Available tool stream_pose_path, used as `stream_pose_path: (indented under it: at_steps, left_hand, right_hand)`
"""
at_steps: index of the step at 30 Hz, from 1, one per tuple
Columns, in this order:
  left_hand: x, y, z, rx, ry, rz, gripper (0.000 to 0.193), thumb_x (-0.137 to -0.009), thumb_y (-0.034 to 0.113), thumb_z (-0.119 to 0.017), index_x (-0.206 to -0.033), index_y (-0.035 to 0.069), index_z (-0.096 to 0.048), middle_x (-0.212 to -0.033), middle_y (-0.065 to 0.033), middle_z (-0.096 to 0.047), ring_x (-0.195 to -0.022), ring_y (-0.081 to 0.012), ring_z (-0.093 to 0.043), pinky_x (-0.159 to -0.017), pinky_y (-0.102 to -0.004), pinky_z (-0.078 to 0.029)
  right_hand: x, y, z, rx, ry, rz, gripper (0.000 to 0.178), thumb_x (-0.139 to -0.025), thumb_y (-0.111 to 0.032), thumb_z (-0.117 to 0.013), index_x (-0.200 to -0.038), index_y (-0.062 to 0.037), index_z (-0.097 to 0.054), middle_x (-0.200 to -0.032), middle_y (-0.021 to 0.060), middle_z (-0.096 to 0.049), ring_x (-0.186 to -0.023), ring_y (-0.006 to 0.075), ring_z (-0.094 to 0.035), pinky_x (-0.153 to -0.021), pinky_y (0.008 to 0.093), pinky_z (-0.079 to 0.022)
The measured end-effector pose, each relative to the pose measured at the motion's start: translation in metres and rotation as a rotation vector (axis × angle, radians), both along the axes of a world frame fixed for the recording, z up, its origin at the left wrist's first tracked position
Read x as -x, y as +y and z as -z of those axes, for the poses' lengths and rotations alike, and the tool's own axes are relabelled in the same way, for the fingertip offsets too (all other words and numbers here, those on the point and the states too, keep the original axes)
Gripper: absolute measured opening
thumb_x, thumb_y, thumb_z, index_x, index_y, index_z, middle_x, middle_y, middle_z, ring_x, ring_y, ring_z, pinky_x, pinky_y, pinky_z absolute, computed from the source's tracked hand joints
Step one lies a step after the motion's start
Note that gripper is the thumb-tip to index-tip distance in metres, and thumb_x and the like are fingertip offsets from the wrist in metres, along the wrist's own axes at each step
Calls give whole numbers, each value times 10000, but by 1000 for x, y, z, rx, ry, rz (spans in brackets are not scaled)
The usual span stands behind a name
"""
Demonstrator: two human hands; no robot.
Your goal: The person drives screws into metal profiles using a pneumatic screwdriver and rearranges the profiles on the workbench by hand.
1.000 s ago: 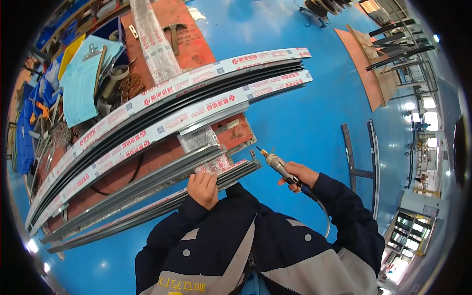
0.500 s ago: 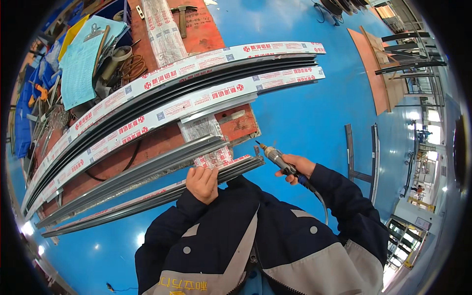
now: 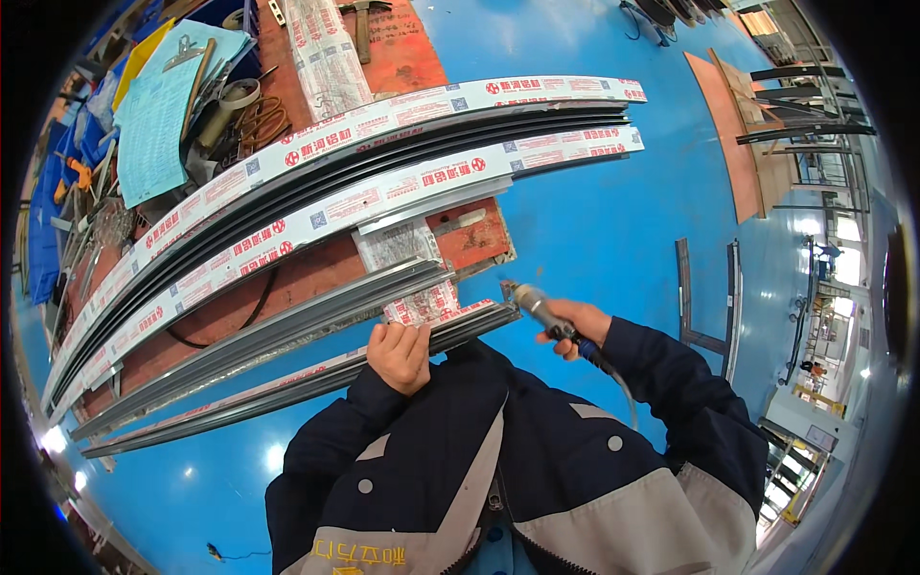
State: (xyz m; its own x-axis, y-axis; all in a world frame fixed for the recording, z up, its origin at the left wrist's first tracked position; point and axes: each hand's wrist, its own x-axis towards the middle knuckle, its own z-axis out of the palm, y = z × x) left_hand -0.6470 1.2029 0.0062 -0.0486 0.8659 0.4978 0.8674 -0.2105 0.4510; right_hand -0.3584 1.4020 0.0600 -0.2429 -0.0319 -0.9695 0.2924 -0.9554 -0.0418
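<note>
My left hand (image 3: 400,353) grips the nearest grey aluminium profile (image 3: 287,379) near its right end, fingers curled over its edge. My right hand (image 3: 578,326) holds a slim metal pneumatic tool (image 3: 537,309) with a hose trailing back along my sleeve. The tool's tip sits right at the profile's end, beside the corner of the red-brown workbench (image 3: 479,240). A second grey profile (image 3: 278,326) lies just beyond the first. Both sleeves are dark blue.
Two long profiles wrapped in white printed film (image 3: 383,125) lie across the bench. Papers (image 3: 158,115), a tape roll and hand tools sit at the far left. Metal frame pieces (image 3: 709,297) lie on the blue floor (image 3: 594,211) to the right, boards beyond.
The view has shifted slightly and my right hand has brought the tool a little closer to the profile's end. My left hand keeps its grip on the profile.
</note>
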Motion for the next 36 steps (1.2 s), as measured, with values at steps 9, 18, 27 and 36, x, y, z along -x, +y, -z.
stream_pose_path:
  at_steps: [9,18,27,36]
  left_hand:
    - [-10,7,3,-47,-45,1,342,-616,26,-678,-954,-11,-651,-794,-90,-559,-667,-248,-461,-642,-354,-370]
    - [-15,12,3,-7,-51,37,336,-651,38,-639,-978,-38,-641,-855,-114,-567,-709,-262,-468,-656,-353,-379]
    - [-15,10,2,-11,-46,29,324,-652,43,-628,-966,-38,-642,-855,-115,-576,-702,-259,-463,-653,-351,-379]
    - [-14,10,2,-45,-53,31,304,-654,44,-619,-946,-39,-643,-877,-119,-596,-699,-253,-458,-646,-349,-378]
  right_hand:
    - [-14,3,3,-13,-7,72,375,-1032,-413,-444,-1272,-125,-438,-953,182,-668,-490,164,-508,-358,238,-327]
    - [-14,10,-20,-3,208,67,358,-1029,-391,-454,-1274,-133,-414,-950,182,-658,-495,162,-515,-364,238,-334]
    - [-3,-4,-27,-133,84,-30,276,-998,-367,-488,-1123,-126,-437,-887,149,-650,-471,151,-512,-362,258,-346]
    - [-6,-5,-29,-127,103,37,284,-1004,-363,-480,-1157,-128,-440,-887,145,-653,-467,149,-509,-359,253,-340]
